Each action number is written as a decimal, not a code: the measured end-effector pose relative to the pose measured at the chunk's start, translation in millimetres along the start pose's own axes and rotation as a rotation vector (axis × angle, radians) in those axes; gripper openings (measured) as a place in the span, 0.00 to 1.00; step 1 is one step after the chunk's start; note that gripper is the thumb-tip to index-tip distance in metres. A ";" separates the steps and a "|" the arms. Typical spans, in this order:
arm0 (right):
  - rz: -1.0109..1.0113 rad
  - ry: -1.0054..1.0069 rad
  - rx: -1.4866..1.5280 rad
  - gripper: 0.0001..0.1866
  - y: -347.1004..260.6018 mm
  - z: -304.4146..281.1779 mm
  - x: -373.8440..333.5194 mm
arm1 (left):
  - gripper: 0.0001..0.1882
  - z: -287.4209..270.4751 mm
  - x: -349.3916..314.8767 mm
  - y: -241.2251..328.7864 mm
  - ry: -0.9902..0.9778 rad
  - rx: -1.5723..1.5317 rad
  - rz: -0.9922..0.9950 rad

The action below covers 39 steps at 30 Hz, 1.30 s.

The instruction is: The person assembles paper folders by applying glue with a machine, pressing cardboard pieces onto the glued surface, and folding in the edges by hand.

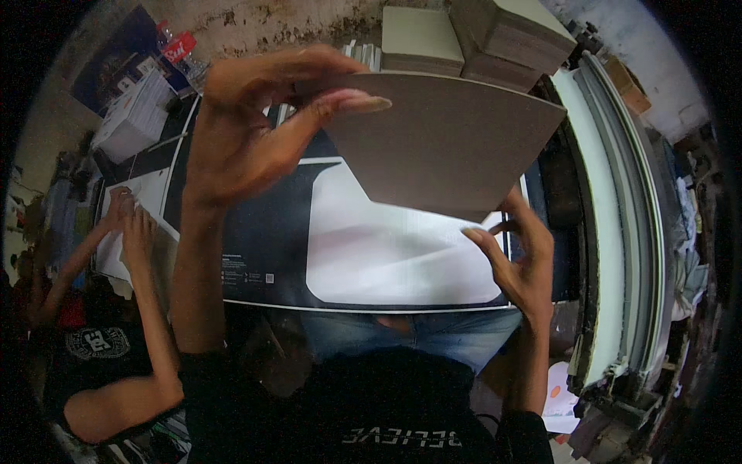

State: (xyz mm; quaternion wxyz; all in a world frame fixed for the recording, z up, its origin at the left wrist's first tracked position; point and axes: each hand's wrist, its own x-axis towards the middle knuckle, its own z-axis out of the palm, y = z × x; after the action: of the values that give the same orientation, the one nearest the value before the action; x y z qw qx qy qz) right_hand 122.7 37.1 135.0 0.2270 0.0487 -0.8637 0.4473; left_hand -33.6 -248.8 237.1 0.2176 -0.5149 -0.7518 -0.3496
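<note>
A flat grey-brown board [456,147] is raised and tilted in front of me, over a large dark printed sheet [263,232]. The thumb of my left hand [255,131] lies across the board's near face at its upper left corner; the fingers go behind it. At the lower right corner is my right hand [525,259], thumb just below the edge and fingers curled partly behind the board. Under the board, the sheet shows a glossy white panel [386,263] with rounded corners.
Stacks of cut boards [421,42] stand at the back by the wall. On the right runs a long pale machine bed with metal rails [626,209]. To the left, a co-worker's hands [131,220] rest on a white sheet, near a paper stack [135,116] and a plastic bottle [179,50].
</note>
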 end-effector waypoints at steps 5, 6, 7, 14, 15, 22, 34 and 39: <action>0.335 -0.269 0.254 0.08 -9.7 24.5 -7.4 | 0.32 34.9 -51.0 17.7 0.243 -0.579 -0.743; 0.459 -0.273 0.382 0.08 -9.2 33.0 -11.9 | 0.33 46.1 -72.4 25.7 0.194 -0.592 -0.807; 0.574 -0.270 0.535 0.11 -4.6 41.5 -16.3 | 0.35 65.4 -96.5 26.8 0.138 -0.617 -0.863; 0.560 -0.512 0.074 0.12 22.9 69.4 -21.9 | 0.28 111.6 -177.7 35.8 0.278 -0.452 -1.240; 0.552 -0.503 0.060 0.13 23.1 70.1 -21.0 | 0.30 114.7 -186.1 35.6 0.262 -0.430 -1.243; 0.622 -0.517 0.019 0.15 32.2 80.2 -24.7 | 0.44 109.2 -202.3 37.9 -0.070 -0.005 -0.941; 0.577 -0.519 -0.003 0.15 33.9 83.5 -28.2 | 0.47 121.6 -213.4 38.3 -0.054 0.033 -0.919; 0.589 -0.505 -0.012 0.14 35.3 84.1 -30.7 | 0.47 122.1 -213.4 38.0 -0.041 0.036 -0.891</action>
State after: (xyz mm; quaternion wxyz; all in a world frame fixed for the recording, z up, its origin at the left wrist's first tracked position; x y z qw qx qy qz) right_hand 110.6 -12.3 53.4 -0.1307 -0.0940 -0.8720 0.4623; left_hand 85.7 -281.5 21.2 0.0396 -0.1436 -0.9106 -0.3856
